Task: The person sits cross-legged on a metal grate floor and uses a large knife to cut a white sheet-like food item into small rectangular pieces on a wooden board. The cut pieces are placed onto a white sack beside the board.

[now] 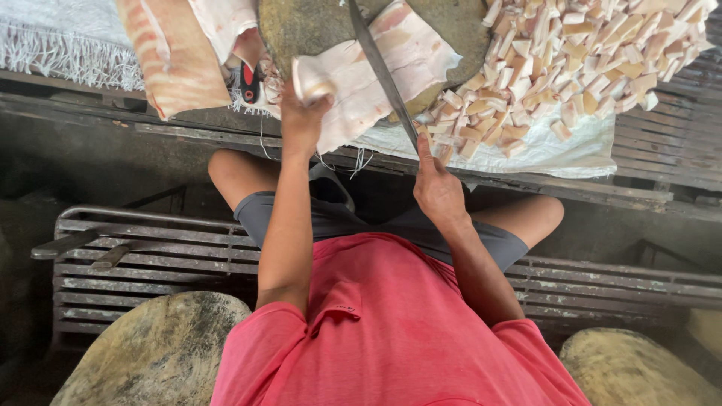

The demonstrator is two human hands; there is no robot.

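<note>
1. Bottom centre: the red shirt (391,331) hides the upper arms and lap; the knife handle is covered by the right hand (438,192).
2. Right hand: closed around the knife (381,71), index finger extended along the blade.
3. Left hand (301,120): closed on the near edge of the meat slab (376,83), arm reaching straight forward.
4. Upper centre: the slab lies on a round chopping block (301,30); the blade rests across it.
5. Upper right: the pile of cut cubes (571,60) runs off the frame.
</note>
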